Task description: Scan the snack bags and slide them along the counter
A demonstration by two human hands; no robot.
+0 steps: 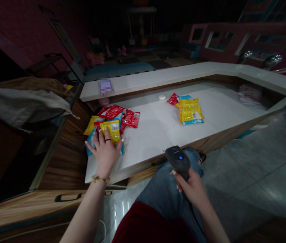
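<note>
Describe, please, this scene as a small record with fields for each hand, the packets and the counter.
Left hand: spread, touching a yellow packet
Right hand: holding a handheld barcode scanner, blue light on
Left pile: red, yellow and blue packets, overlapping
Right group: yellow on top, blue showing beneath, red at its far left
Counter: white, bearing both groups; white oval object between them, nearer the right group

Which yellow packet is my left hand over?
The yellow packet, barcode up, atop the left pile; your left hand lies over its lower edge. A second lies at that pile's left side, a third atop the right pile.
</note>
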